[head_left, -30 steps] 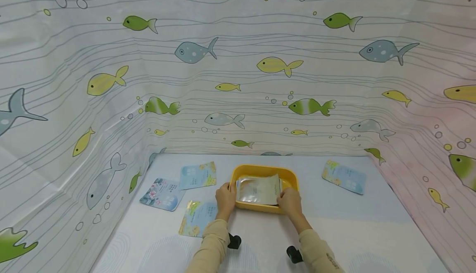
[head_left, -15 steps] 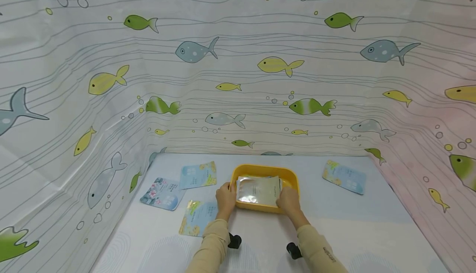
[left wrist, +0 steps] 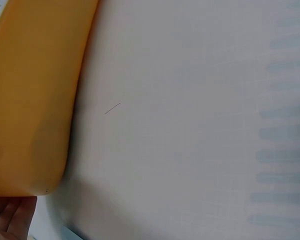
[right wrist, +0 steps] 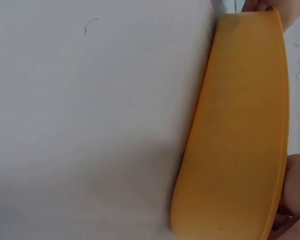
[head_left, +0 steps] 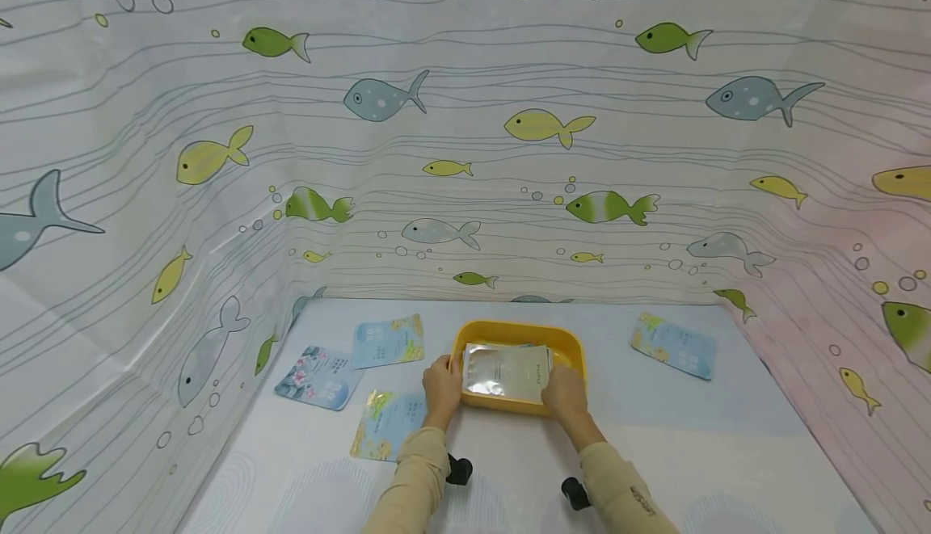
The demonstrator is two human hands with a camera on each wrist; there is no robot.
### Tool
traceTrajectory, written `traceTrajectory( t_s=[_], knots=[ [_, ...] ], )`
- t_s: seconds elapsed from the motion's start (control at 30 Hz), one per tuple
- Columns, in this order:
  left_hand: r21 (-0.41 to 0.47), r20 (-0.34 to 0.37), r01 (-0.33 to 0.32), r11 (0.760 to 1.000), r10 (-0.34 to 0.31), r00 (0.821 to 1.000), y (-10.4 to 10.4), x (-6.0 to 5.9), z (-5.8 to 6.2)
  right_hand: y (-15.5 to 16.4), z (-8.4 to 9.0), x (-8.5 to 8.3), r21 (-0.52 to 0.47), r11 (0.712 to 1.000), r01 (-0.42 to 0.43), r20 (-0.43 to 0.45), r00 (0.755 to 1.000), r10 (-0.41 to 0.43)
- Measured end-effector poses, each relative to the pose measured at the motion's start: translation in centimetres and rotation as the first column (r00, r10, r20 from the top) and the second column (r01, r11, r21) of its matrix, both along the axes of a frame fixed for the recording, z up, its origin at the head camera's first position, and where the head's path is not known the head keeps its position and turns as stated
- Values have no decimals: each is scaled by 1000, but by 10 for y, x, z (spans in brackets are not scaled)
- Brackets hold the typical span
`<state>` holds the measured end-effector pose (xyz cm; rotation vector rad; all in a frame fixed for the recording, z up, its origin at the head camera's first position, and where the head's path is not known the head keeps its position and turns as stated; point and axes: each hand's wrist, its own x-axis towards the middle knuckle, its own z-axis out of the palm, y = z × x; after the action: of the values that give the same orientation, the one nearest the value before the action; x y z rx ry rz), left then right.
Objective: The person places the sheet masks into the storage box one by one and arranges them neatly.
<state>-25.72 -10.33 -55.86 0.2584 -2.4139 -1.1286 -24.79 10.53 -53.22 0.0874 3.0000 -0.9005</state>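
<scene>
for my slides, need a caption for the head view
Both hands, left hand and right hand, settle a silver packet into a yellow tray.

Head camera looks forward and down from well back; both wrist cameras sit close against the yellow tray (head_left: pixel 567 342), their shared sight.

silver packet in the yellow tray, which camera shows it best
The head view. There the silver packet lies face up in the yellow tray, with the left hand and right hand at its ends. Both wrist views show only the tray's orange-yellow outer wall and the white table; the packet is not visible in them.
</scene>
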Motion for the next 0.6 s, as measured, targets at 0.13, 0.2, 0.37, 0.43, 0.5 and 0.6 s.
traceTrajectory(
  t_s=[0.13, 0.2, 0.37, 0.43, 0.5, 0.6],
  knots=[
    [0, -1, 1, 1000, -1, 1000, 0, 1, 1, 7, -2, 2, -134, 991, -15, -127, 992, -2],
    [-1, 3, 2, 1000, -2, 1000, 0, 1, 1, 13, -2, 2, -203, 979, -33, -226, 974, -14],
    [-6, -7, 3, 1000, -3, 1000, 0, 0, 0, 34, 3, -2, -313, 950, -17, -380, 919, -108],
    [-11, -17, -1, 1000, 0, 1000, 0, 0, 0, 48, 6, -5, -335, 942, 16, -378, 913, -150],
    [-21, -27, -5, 1000, 4, 1000, 0, 0, -1, 63, 7, -9, -341, 938, 62, -364, 911, -192],
    [-23, -25, -7, 1000, 6, 1000, 0, -1, -2, 88, 7, -12, -335, 933, 132, -336, 909, -249]
  ],
)
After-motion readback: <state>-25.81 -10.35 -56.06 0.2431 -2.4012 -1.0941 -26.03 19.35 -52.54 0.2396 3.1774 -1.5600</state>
